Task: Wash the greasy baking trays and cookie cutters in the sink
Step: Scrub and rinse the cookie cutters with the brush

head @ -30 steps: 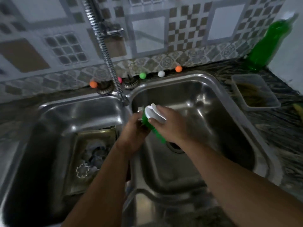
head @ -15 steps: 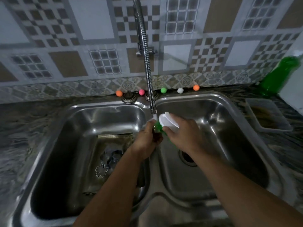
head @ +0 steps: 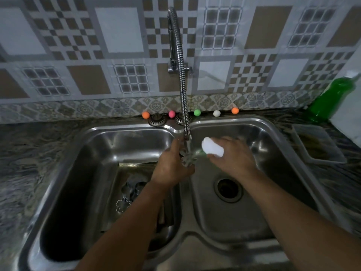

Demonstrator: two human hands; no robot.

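Here, under the bendy silver tap [head: 182, 90], the left hand [head: 169, 166] pinched a small shiny metal cookie cutter [head: 189, 159] — the right hand [head: 230, 155] gripped a white-handled green brush [head: 212, 148] beside it. A flat baking tray [head: 136, 173] lay in the left steel sink [head: 93, 153], with a flower-shaped cutter [head: 122, 204] on it.
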